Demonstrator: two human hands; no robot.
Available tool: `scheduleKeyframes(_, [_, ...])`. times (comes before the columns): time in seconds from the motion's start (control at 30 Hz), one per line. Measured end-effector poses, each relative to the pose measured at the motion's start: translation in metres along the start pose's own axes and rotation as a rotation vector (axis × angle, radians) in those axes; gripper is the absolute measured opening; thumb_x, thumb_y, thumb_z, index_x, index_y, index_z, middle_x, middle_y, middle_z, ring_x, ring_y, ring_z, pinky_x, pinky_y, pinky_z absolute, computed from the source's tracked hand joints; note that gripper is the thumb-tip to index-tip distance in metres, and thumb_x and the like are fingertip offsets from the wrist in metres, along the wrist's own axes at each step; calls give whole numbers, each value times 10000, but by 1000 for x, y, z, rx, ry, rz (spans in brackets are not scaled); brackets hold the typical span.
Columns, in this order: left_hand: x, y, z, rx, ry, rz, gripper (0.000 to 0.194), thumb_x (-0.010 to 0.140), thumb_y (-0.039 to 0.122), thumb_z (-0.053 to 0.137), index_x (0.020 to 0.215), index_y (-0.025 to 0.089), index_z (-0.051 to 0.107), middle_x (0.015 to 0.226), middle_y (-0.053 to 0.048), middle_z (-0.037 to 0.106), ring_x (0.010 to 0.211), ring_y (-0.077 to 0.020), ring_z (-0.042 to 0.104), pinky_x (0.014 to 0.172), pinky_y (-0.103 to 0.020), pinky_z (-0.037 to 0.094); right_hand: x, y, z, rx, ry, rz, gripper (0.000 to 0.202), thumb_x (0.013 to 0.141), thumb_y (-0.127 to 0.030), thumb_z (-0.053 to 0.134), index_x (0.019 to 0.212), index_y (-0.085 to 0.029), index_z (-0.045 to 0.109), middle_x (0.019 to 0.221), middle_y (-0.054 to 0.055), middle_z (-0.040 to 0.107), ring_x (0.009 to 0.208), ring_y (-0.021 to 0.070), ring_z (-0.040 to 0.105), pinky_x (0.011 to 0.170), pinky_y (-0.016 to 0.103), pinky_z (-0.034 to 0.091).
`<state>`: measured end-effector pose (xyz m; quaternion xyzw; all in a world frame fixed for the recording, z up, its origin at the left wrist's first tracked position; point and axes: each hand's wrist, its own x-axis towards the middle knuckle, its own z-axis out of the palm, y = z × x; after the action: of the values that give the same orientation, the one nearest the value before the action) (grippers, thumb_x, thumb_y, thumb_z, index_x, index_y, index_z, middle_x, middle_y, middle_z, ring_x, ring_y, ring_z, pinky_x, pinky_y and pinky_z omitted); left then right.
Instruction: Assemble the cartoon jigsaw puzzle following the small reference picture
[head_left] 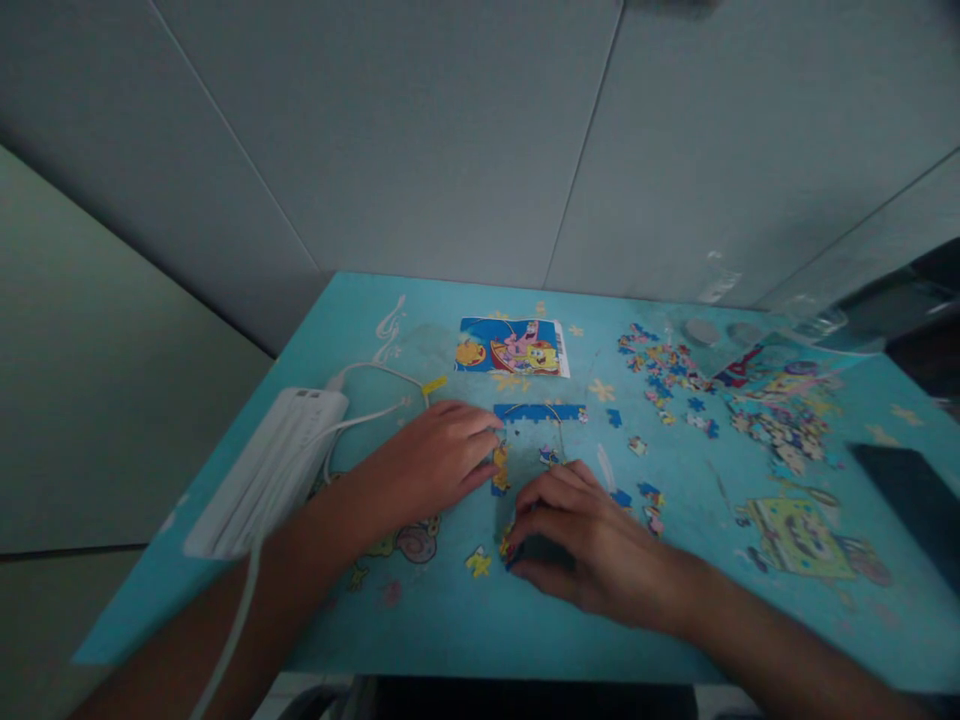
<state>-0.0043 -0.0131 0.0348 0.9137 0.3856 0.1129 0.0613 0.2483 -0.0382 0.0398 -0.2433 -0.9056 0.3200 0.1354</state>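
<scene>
My right hand (pixel 581 535) is closed in a pinch on a small red, yellow and blue puzzle piece (pixel 507 546), low over the table. My left hand (pixel 450 447) lies with its fingers stretched out, the tips beside a short joined column of orange and blue puzzle pieces (pixel 500 468). Above them runs a joined blue strip of puzzle pieces (pixel 541 412). Left of the pinched piece lies a loose yellow puzzle piece (pixel 478 562). A blue piece with some white (pixel 549 455) rests just beyond my right hand.
A printed cartoon picture (pixel 512 347) lies at the back. Many loose puzzle pieces (pixel 780 425) are heaped at the right, by a clear plastic bag (pixel 787 350). A white power strip (pixel 266 470) with cables stands left, and a dark flat object (pixel 911 500) lies right.
</scene>
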Motion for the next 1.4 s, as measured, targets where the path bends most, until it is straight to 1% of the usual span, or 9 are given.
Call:
scheduleKeyframes(0.07, [0, 1, 0, 7, 1, -1, 148, 975, 287, 622, 1029, 156, 665, 1208, -94, 667, 1116, -265, 629, 1005, -465, 511, 1, 5, -1, -42, 68, 31, 153, 959, -317, 681, 1094, -246, 699, 1106, 39, 667, 1058, 217, 600, 949, 404, 393])
scheduleKeyframes(0.23, [1, 1, 1, 11, 0, -2, 134, 966, 278, 637, 1034, 166, 666, 1198, -85, 663, 1116, -264, 629, 1014, -470, 509, 5, 17, 4, -86, 309, 150, 151, 922, -302, 733, 1058, -242, 704, 1102, 43, 662, 1035, 222, 607, 904, 394, 433])
scheduleKeyframes(0.33, [2, 1, 0, 21, -12, -2, 140, 956, 267, 650, 1042, 159, 670, 1196, -91, 667, 1105, -269, 636, 1004, -474, 517, 8, 21, 10, -95, 361, 182, 150, 907, -289, 751, 1046, -252, 709, 1095, 41, 663, 1030, 226, 613, 899, 401, 442])
scheduleKeyframes(0.57, [0, 1, 1, 17, 2, 5, 145, 956, 257, 648, 1057, 156, 674, 1188, -89, 665, 1102, -262, 631, 999, -471, 520, 11, 19, 15, -154, 315, 213, 123, 903, -256, 751, 1022, -255, 720, 1066, 33, 677, 1006, 234, 617, 885, 423, 437])
scheduleKeyframes(0.87, [1, 1, 1, 27, 8, 22, 138, 945, 244, 661, 1048, 153, 678, 1184, -97, 667, 1097, -268, 636, 983, -474, 526, 12, 19, 15, -133, 330, 206, 134, 902, -250, 746, 1032, -256, 717, 1068, 34, 674, 1009, 229, 618, 890, 410, 434])
scheduleKeyframes(1.13, [0, 0, 3, 8, -5, -14, 132, 957, 240, 633, 1065, 169, 661, 1200, -91, 662, 1120, -265, 632, 1008, -474, 515, 12, 17, 17, -175, 307, 217, 139, 902, -280, 753, 1032, -249, 716, 1092, 34, 674, 1031, 228, 613, 917, 412, 424])
scheduleKeyframes(1.27, [-1, 2, 1, 6, -24, -16, 186, 950, 272, 649, 1106, 170, 657, 1212, -94, 658, 1149, -271, 614, 1030, -480, 502, 13, 13, 16, -206, 288, 223, 113, 924, -283, 725, 1031, -244, 720, 1073, 40, 677, 1020, 229, 611, 904, 414, 424])
scheduleKeyframes(1.4, [-2, 5, -1, 16, -20, -19, 307, 917, 346, 708, 1145, 149, 649, 1249, -112, 647, 1172, -289, 604, 1041, -497, 495, 13, 10, 14, -241, 291, 218, 110, 924, -284, 721, 1020, -230, 723, 1070, 57, 678, 1011, 235, 609, 887, 413, 431])
